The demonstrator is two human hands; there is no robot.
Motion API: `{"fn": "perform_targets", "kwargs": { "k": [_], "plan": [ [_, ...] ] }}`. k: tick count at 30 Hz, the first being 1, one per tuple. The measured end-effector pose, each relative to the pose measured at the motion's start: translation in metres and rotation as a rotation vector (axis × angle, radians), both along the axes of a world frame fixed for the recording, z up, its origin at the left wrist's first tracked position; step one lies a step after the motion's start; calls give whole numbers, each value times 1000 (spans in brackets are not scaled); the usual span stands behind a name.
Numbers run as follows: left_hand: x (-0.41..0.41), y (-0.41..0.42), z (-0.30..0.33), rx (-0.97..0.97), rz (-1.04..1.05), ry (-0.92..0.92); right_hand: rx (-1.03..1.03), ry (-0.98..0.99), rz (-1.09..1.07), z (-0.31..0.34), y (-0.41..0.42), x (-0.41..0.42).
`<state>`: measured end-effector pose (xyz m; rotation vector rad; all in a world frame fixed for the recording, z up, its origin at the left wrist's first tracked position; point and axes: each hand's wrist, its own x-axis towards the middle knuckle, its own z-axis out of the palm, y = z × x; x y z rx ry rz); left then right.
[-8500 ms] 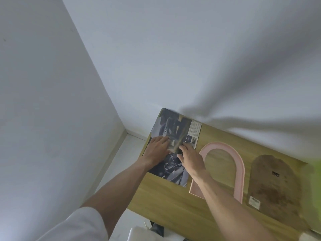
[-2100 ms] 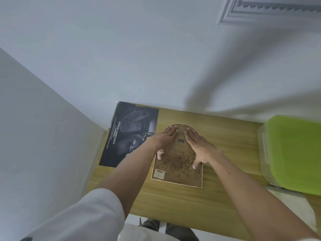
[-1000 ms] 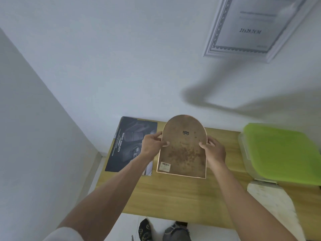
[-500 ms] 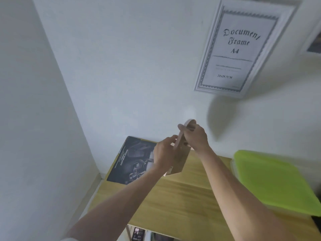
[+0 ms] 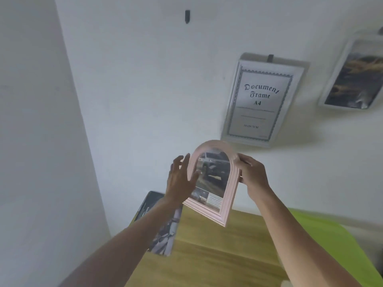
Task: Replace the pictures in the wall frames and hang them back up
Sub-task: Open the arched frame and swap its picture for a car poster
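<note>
I hold a pink arched frame (image 5: 227, 195) up in front of the wall, its front facing me, with a car picture (image 5: 213, 172) inside. My right hand (image 5: 251, 175) grips the frame's right edge. My left hand (image 5: 181, 178) is open beside the left edge, fingers spread and straight, thumb lying over the frame's left side. High on the wall is a bare black hook (image 5: 187, 16). A white document frame (image 5: 262, 100) hangs on the wall to the right, and another white frame with a dark picture (image 5: 352, 79) hangs at the far right.
A wooden table (image 5: 217, 251) stands below against the wall. A magazine (image 5: 159, 224) lies on its left end, near the room's corner. A green-lidded plastic box (image 5: 331, 245) sits on the right end.
The frame was lifted off the table, back side up, then turned so its front faces me. My left hand has let go of the edge and opened. The view has tilted up the wall.
</note>
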<state>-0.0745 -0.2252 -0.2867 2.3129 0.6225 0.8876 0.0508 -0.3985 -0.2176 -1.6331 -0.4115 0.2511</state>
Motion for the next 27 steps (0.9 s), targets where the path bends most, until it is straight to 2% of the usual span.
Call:
{"fn": "perform_targets", "kwargs": {
  "k": [5, 10, 14, 18, 23, 27],
  "plan": [
    [11, 74, 72, -160, -62, 46, 52, -98, -14, 38, 32, 19],
    [23, 130, 122, -163, -178, -69, 101, -187, 7, 85, 83, 35],
    [26, 165, 164, -255, -163, -201, 45, -400, 44, 120, 120, 39],
    [30, 199, 207, -194, -159, -252, -62, -525, 112, 159, 151, 47],
    [44, 226, 257, -66, -129, -290, 95, -559, -2, 204, 182, 56],
    [57, 239, 283, 18, -110, -365, 129, -653, -79, 234, 207, 68]
  ]
}}
